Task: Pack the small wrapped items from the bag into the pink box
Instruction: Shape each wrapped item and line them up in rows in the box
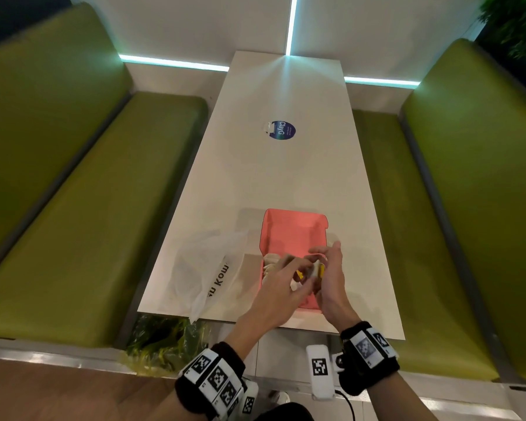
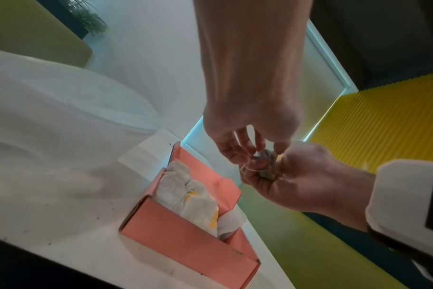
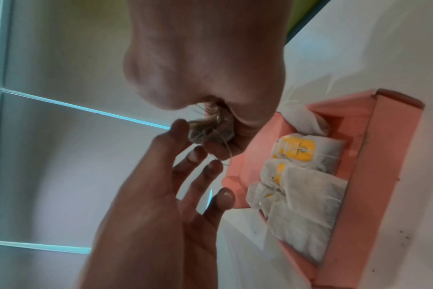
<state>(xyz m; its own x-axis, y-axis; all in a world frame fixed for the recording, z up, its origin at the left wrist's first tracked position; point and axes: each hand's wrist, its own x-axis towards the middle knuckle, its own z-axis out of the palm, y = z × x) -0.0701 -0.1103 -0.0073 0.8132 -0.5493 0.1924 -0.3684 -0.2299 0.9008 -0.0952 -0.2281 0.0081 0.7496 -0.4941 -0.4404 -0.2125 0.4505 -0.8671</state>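
Hands meet above pink box (image 1: 289, 235). Right hand (image 1: 328, 278) cups 1 small wrapped item (image 2: 266, 166), a crumpled tea bag with string, fingers curled round it. Left hand (image 1: 281, 284) pinches at same item from the other side, remaining fingers loosely spread. Box sits open on white surface (image 1: 286, 171), lid flap tipped back, several more wrapped items (image 3: 307, 195) with yellow tags packed inside. Clear plastic bag (image 1: 204, 268) lies just left of box, touching it. Round blue sticker (image 1: 281, 130) further up surface. Green bench seats (image 1: 73, 208) flank both sides.
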